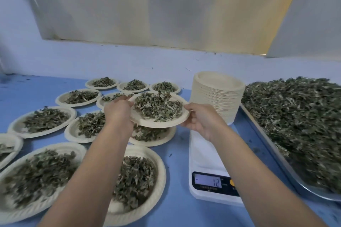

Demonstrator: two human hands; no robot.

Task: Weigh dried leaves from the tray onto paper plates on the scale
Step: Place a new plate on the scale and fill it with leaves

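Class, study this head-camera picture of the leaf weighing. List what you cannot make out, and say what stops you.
Head view, tray: far side cut off by the right edge.
Head view, scale: platform partly behind the right forearm; print under the display too small.
Head view, lower plate: mostly covered by the held plate.
Head view, leftmost plate: cut by the left edge.

The right forearm [249, 162] crosses the scale [203, 155] and hides the right end of its display [208, 182]. The print below the digits is too small to read. Right of the scale, the tray [317, 192] runs off the frame's edge. Left of the scale, the nearest plates [79, 150] are blurred and cut by the left and bottom edges. The held plate [147, 122] covers the fingers of the left hand [118, 110] and right hand [201, 120], and most of the plate beneath [156, 142].
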